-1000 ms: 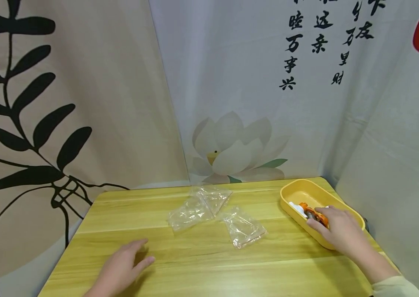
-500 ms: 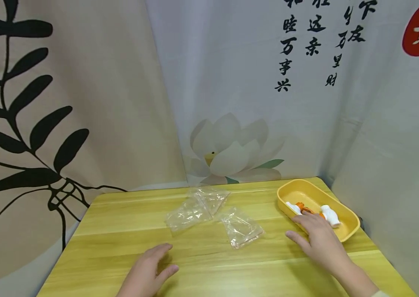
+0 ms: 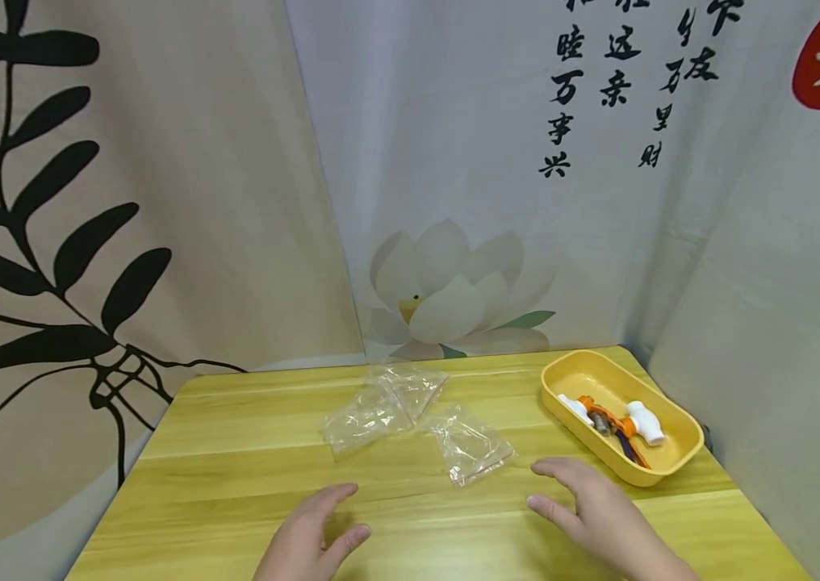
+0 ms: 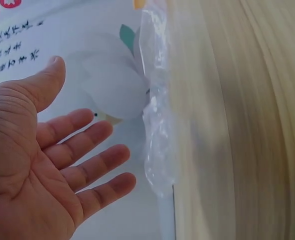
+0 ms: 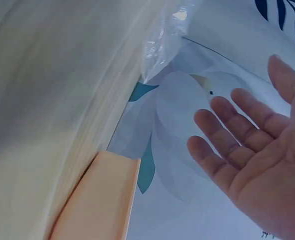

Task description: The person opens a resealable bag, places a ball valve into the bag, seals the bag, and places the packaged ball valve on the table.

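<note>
My left hand (image 3: 311, 532) hovers over the near middle of the wooden table, fingers relaxed and thumb apart, holding nothing. Opposite it, my right hand (image 3: 595, 512) is likewise spread and bare, just left of and nearer than the yellow tray (image 3: 591, 373). Inside that tray lie a white mallet-shaped piece (image 3: 646, 423) with an orange collar, a grey cylindrical part (image 3: 600, 423), a dark and orange strip (image 3: 629, 449) and another white piece (image 3: 575, 408). Clear plastic bags lie beyond the hands: a front one (image 3: 471, 448) and crumpled ones behind (image 3: 370, 415). Both wrist views show open palms.
The wooden table (image 3: 199, 476) reaches back to a curtain (image 3: 453, 161) printed with a lotus and black writing. A plain curtain (image 3: 780, 307) hangs close along the right side, beside the tray.
My right hand has come out of the tray and moved left, uncovering the pieces in it. The left hand has moved right, toward the middle. The bags stay put.
</note>
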A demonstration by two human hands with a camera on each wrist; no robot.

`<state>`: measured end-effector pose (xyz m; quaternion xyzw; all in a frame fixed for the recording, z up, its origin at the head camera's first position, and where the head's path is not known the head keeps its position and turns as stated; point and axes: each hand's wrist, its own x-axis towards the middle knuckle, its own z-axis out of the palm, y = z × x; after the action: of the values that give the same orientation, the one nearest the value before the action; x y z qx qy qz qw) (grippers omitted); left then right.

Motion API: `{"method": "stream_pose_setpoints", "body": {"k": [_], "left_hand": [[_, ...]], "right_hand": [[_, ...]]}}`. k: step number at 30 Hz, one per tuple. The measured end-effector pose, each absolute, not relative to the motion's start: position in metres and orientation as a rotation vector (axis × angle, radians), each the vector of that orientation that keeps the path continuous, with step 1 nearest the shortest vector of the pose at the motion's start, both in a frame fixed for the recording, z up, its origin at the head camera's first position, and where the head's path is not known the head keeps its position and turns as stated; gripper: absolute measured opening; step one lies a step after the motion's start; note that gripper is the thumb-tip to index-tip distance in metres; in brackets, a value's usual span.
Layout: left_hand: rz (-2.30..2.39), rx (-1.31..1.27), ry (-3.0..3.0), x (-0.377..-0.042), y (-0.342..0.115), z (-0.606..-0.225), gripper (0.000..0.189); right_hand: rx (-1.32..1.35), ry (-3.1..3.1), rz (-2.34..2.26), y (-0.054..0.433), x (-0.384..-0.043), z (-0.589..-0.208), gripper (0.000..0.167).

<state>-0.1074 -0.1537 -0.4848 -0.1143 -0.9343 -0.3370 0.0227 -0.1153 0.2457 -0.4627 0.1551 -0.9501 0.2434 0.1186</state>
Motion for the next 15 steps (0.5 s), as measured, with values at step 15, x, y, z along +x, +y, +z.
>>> {"method": "stream_pose_setpoints", "body": {"k": [15], "left_hand": [[-0.666, -0.713, -2.906, -0.129, -0.079, -0.469, 0.058]], "right_hand": [[0.414, -2.82, 0.767, 0.242, -0.103, -0.467, 0.038]]}}
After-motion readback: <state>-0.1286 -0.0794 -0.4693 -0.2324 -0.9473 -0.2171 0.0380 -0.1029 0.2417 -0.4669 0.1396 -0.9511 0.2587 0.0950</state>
